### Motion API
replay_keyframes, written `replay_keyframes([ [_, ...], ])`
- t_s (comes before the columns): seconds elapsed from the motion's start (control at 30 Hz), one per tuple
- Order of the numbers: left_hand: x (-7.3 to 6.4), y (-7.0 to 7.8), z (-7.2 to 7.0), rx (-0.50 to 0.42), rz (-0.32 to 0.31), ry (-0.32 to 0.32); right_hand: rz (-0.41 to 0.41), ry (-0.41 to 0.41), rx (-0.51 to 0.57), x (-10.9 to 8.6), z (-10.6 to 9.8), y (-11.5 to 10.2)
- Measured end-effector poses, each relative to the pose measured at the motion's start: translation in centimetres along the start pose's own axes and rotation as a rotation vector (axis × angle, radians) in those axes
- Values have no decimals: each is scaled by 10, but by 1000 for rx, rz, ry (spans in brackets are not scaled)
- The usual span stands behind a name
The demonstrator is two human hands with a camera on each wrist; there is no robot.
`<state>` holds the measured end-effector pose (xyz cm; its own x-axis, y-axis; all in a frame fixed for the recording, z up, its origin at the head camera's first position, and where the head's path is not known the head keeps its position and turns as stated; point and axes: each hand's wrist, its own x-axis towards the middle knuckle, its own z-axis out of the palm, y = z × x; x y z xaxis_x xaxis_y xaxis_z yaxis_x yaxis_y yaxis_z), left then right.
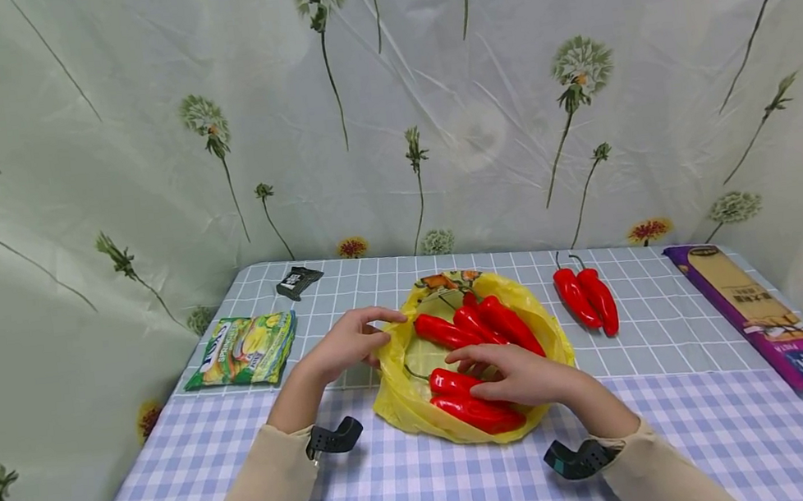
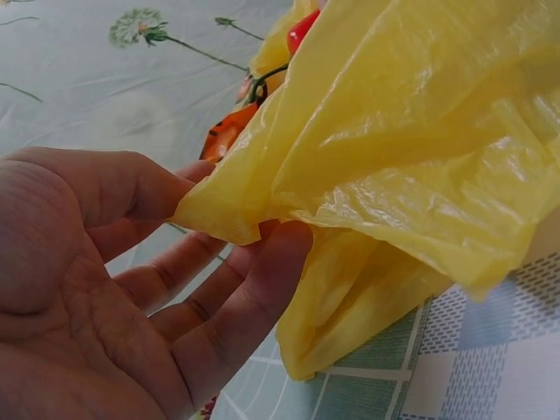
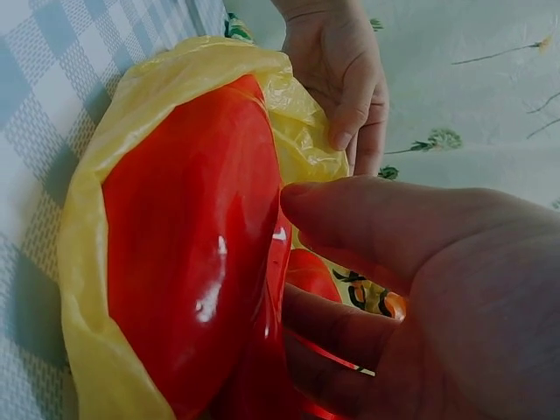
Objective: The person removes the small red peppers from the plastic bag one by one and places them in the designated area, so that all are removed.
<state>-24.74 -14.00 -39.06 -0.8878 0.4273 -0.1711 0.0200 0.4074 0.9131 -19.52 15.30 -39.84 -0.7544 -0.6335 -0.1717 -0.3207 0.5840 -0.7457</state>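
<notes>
A yellow plastic bag [image 1: 392, 396] sits mouth-up in mid table, holding several glossy red chili peppers [image 1: 510, 325]. At the bag's left rim, my left hand [image 1: 352, 340] pinches the thin plastic. The left wrist view shows the bag's edge [image 2: 232, 206] between its thumb and fingers. Inside the mouth, my right hand [image 1: 508, 375] holds a red pepper [image 1: 446, 380] with its thumb on the near side and fingers across the far side. In the right wrist view its fingertips are hidden behind that pepper. Another large pepper [image 3: 192, 245] lies nearest the bag's front.
Two more red peppers [image 1: 585, 296] lie on the table right of the bag. At the far right is a long purple packet [image 1: 765, 308]. A green and yellow packet [image 1: 245, 351] lies to the left, with a small black packet [image 1: 298, 281] behind it. A flower-print curtain [image 1: 387, 120] borders the back.
</notes>
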Motion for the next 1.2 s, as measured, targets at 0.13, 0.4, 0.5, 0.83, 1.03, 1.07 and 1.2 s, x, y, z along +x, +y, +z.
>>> replay_keyframes([
  [0.13, 0, 0, 0, -1, 0, -3, -2, 4, -9, 0, 1, 1],
  [0.4, 1, -1, 1, -2, 0, -15, 2, 14, -57, 0, 1, 2],
  [0.5, 1, -1, 1, -6, -3, -16, -10, 20, -76, 0, 1, 3],
  [0.83, 0, 0, 1, 2, 11, -9, 0, 39, -68, 2, 2, 2],
  [1.03, 0, -1, 0, 5, 20, -10, 1, 51, -62, 2, 3, 1],
  [1.07, 0, -1, 0, 6, 23, -10, 0, 53, -61, 2, 3, 0],
  [1.2, 1, -1, 1, 11, 24, -9, -4, 56, -53, 2, 4, 1],
])
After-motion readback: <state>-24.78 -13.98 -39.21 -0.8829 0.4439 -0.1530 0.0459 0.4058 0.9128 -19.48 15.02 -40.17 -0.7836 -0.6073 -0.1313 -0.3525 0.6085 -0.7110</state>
